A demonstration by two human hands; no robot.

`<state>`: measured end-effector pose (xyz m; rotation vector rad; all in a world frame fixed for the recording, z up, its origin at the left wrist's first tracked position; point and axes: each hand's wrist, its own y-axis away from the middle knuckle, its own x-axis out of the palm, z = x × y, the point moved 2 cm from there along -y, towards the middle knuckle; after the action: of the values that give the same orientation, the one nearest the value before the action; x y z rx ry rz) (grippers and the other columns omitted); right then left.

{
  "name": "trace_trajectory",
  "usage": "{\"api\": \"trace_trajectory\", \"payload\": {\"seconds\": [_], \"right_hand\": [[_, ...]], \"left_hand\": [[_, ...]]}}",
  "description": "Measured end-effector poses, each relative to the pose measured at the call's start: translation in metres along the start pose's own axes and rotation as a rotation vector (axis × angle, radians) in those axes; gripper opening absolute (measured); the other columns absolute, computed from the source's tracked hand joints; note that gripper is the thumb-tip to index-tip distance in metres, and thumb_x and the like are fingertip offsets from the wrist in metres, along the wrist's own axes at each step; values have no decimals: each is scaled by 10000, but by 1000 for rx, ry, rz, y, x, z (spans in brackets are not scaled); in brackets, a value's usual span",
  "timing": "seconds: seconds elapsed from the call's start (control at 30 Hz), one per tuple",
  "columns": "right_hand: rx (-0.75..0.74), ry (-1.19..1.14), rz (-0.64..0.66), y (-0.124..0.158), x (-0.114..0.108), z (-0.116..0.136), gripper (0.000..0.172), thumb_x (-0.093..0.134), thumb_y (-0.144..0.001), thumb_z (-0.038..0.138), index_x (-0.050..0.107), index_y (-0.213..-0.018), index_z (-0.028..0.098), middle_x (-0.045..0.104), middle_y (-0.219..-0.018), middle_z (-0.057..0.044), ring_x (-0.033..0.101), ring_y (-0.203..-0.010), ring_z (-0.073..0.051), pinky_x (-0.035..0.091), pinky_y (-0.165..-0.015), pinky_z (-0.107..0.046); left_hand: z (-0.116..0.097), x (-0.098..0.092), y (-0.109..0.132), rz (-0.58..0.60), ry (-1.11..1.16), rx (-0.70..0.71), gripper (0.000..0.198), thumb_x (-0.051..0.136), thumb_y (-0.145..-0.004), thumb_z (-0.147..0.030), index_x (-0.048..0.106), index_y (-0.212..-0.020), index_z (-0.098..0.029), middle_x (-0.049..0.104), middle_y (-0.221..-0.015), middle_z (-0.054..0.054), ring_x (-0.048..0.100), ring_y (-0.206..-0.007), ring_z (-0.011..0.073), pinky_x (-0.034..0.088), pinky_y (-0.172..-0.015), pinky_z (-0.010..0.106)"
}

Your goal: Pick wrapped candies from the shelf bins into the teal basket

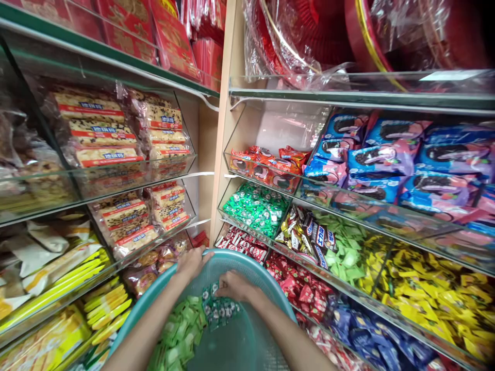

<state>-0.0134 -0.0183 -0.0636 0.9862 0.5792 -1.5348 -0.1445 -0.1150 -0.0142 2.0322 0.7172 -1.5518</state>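
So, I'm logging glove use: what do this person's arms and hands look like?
Left hand and right hand are ungloved; both forearms show no sleeves down to the picture's edge. No watch, bracelet or ring visible.

My bare forearms rise from 6 o'clock, converging toward 12. My left hand (pixel 191 263) hooks its fingers closed; my right hand (pixel 234 286), at its 4 o'clock, curls knuckles-up.
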Motion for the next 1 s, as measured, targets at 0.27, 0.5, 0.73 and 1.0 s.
{"api": "trace_trajectory", "payload": {"seconds": [0.27, 0.5, 0.73, 1.0], "right_hand": [[-189, -10, -196, 15, -35, 26, 307, 589, -794, 441, 608, -635, 180, 547, -551, 45, 458, -517, -82, 274, -495, -212], [-200, 149, -686, 15, -154, 56, 251, 410, -913, 333, 598, -833, 188, 610, -748, -1, 530, -665, -102, 356, -640, -201], [88, 514, -517, -6, -192, 37, 178, 498, -856, 264, 589, -1005, 232, 569, -1033, -48, 562, -899, -164, 384, -705, -243], [59, 529, -500, -18, -188, 31, 186, 564, -818, 274, 605, -990, 214, 576, -1019, -46, 577, -860, -166, 390, -677, -243]], "left_hand": [[-9, -3, -6, 3, 5, 19, 541, 235, -866, -575, 605, -1058, -231, 687, -994, 137, 637, -938, 293, 460, -747, 363], [-2, -5, -9, -16, 26, -2, 553, 220, -862, -584, 594, -1063, -228, 688, -980, 140, 634, -948, 288, 458, -769, 363], [10, -7, -3, -36, 48, -36, 528, 261, -860, -570, 588, -1099, -232, 679, -1030, 132, 621, -981, 289, 455, -786, 363], [10, -13, 1, -28, 43, -48, 527, 265, -866, -556, 581, -1128, -225, 672, -1053, 136, 617, -991, 284, 449, -805, 366]]}}
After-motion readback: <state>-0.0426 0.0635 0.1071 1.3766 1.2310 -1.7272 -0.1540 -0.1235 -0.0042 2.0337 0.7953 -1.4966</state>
